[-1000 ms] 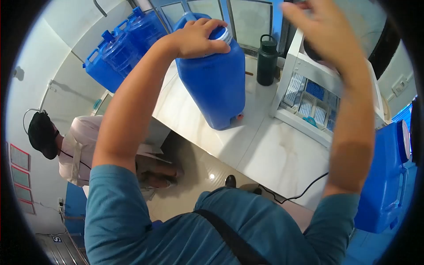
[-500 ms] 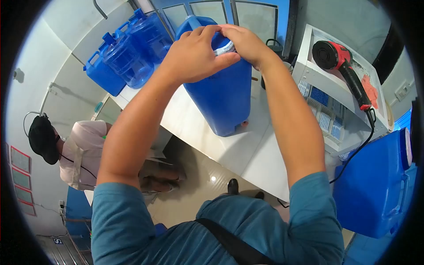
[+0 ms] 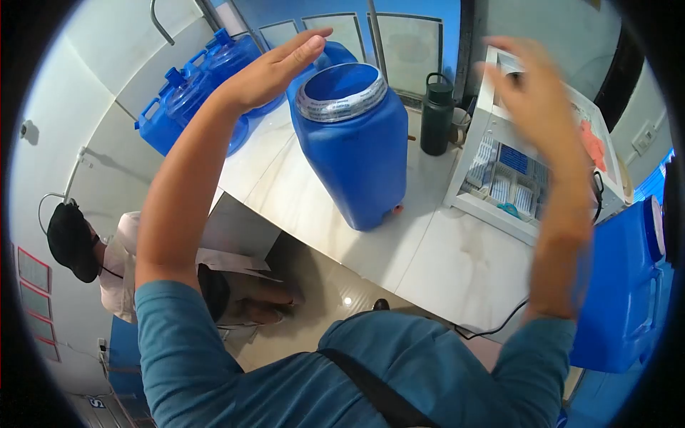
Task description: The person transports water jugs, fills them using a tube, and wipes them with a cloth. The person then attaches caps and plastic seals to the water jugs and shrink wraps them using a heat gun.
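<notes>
A tall blue water container [image 3: 357,167] stands on the counter in front of me. Around its wide round top runs a clear printed plastic band [image 3: 342,108]. My left hand [image 3: 275,71] is raised just left of that top, fingers stretched out and apart from it, holding nothing. Over the white shelf unit at the right, my right hand [image 3: 535,100] is smeared by motion. Its thumb and fingers look spread around a dark bit of the heat gun [image 3: 515,77], most of which the hand hides. I cannot tell whether it grips it.
Several blue water jugs [image 3: 189,100] stand at the back left. A dark green bottle [image 3: 437,118] is beside the white shelf unit [image 3: 492,214], which holds small packs. Another large blue container [image 3: 617,285] stands at the right. A person in a black cap [image 3: 71,242] is at the left.
Both hands have left the container's top. The left hand has drawn back slightly leftward, and the right has swung right to the heat gun. The printed band now shows fully.
</notes>
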The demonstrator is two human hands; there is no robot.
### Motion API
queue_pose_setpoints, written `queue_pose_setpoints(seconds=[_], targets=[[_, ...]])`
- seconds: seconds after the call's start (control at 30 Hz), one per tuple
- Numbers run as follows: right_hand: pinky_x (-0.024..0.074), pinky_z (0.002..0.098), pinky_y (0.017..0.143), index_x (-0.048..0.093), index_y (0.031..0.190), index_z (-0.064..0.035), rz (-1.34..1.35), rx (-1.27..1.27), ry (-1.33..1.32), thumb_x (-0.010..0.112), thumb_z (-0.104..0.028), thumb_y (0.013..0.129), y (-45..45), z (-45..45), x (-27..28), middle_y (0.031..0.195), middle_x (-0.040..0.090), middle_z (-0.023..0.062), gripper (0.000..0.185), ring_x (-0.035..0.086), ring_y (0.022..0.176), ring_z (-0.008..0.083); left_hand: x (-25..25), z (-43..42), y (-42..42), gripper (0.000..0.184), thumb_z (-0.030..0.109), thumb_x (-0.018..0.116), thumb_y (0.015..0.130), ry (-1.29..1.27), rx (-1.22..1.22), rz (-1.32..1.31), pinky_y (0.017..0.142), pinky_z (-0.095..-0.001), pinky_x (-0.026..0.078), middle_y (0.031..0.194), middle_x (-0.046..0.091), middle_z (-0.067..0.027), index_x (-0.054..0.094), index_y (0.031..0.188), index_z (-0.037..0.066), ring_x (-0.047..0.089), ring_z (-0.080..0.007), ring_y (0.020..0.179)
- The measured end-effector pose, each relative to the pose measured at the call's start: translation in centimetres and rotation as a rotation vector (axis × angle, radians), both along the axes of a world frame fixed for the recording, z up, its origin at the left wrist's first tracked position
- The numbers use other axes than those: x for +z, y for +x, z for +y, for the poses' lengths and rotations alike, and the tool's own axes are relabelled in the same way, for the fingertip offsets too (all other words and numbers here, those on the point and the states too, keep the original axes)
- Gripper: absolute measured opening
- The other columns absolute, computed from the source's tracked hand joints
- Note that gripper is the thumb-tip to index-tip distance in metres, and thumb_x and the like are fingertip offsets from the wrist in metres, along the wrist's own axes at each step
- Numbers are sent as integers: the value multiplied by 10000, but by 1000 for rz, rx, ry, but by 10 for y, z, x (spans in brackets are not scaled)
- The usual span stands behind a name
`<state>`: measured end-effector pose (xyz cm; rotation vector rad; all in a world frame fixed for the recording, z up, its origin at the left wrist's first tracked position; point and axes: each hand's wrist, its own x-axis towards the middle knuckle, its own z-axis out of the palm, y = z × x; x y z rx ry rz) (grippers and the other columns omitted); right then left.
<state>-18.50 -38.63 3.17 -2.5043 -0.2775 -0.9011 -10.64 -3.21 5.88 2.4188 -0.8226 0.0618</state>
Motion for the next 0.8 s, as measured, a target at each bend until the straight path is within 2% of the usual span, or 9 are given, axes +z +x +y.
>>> queue_pose_setpoints(seconds=[0.07,0.13,0.2,0.23,0.33,0.57,0.67,0.73,0.8], targets=[[466,420,968,599,1248,-16,-7,-286,-217,604,-551,887,-4,-75,1,1218,637,200,645,615,1115,370,-10,7,-2,749,622,408,981,-42,7,18,1171,-459,268,1539,355,-168,272,1553,159,308,-295,1443],[493,386,902,608,1210,34,354,-537,-269,635,-606,849,-11,-118,-7,1086,677,209,735,660,1004,320,-37,9,-6,942,619,609,885,-178,-106,-38,1173,-466,255,1551,310,-203,181,1572,138,297,-338,1444],[494,360,850,624,1166,39,545,-392,-60,651,-611,836,-5,-132,-7,1029,679,182,729,659,942,273,-64,3,-9,1267,531,856,682,-150,-151,-189,1166,-476,259,1536,259,-297,95,1560,26,296,-403,1432],[495,334,797,640,1122,44,731,-241,153,667,-616,824,-4,-134,-6,971,681,156,724,658,880,225,-68,7,-7,1303,514,870,669,-263,-141,-126,1163,-479,263,1541,235,-305,49,1562,37,298,-410,1428],[459,276,718,660,1046,4,781,-174,112,691,-579,815,1,-125,-3,894,652,77,628,606,784,137,-86,13,4,1372,498,885,650,-476,-158,-77,1158,-484,269,1546,199,-317,-40,1561,56,309,-421,1416],[416,222,681,606,1164,14,687,-19,273,691,-482,855,9,-138,-21,894,605,27,590,542,771,86,-110,9,3,1383,518,844,668,-700,-130,-135,1159,-468,260,1513,257,-317,-122,1552,69,337,-398,1397],[461,264,708,596,1215,-2,464,209,579,710,-450,843,-14,-133,-19,1000,638,49,594,586,788,109,-118,11,3,1337,524,818,698,-708,-100,-124,1166,-457,233,1494,307,-305,-103,1558,76,320,-387,1408],[499,277,720,519,1322,13,395,703,1081,692,-424,868,-31,-129,-21,1070,632,70,653,581,800,115,-121,10,4,1332,542,820,694,-737,-141,-113,1164,-456,236,1498,307,-294,-81,1563,84,317,-388,1408],[513,282,715,507,1329,26,420,599,829,682,-369,859,-56,-101,5,1068,638,90,639,583,794,120,-125,13,6,1330,563,822,691,-737,-159,-130,1166,-456,234,1497,311,-287,-61,1568,91,318,-385,1408]])
